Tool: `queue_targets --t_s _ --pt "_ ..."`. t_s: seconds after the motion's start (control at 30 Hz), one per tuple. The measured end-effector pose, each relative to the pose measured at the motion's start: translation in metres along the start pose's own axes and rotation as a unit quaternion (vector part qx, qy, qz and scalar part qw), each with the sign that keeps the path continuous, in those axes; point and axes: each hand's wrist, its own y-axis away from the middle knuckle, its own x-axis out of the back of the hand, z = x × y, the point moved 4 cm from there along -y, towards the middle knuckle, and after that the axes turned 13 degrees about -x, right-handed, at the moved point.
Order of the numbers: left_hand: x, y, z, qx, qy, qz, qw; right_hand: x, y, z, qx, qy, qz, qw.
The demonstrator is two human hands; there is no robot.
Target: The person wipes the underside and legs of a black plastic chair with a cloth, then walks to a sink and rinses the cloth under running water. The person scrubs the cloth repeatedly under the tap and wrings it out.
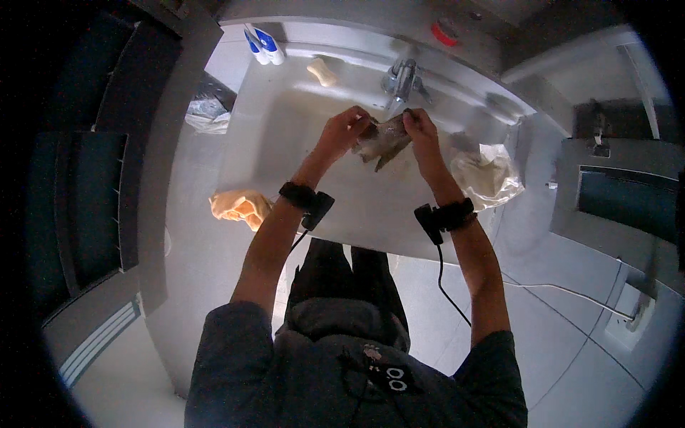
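Both my hands stretch a wet, grey-brown piece of cloth [385, 137] between them over the sink [342, 200]. My left hand [347, 130] pinches its left corner, and my right hand [421, 130] grips the right one. Ragged folds hang down from the middle of the cloth. Just beyond it stands a chrome faucet [404, 78], with what looks like a pale stream of water falling near the cloth's upper edge. The exact kind of cloth cannot be made out.
A yellowish soap bar [322, 72] and white-and-blue bottles [265, 47] are at the back left. An orange cloth [241, 207] drapes over the sink's left front, a cream cloth [488, 175] over its right side. A red round item [444, 33] sits behind.
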Motion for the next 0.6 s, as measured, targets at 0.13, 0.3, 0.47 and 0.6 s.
queue_targets --t_s 0.13,0.3,0.47,0.6 --pt "-0.012 -0.012 0.027 -0.07 -0.03 -0.01 0.997 -0.011 -0.003 0.011 -0.021 0.067 -0.003 0.998" --pt "-0.001 -0.023 0.054 0.034 0.03 -0.031 0.999 -0.026 0.027 -0.021 0.029 0.145 -0.058 0.987" --pt "0.0 -0.029 0.033 -0.031 0.059 -0.011 0.998 -0.014 0.022 -0.015 0.129 0.225 0.027 0.965" --pt "-0.003 -0.025 0.029 -0.074 -0.025 -0.041 0.996 -0.008 0.016 -0.009 0.181 0.168 0.082 0.965"
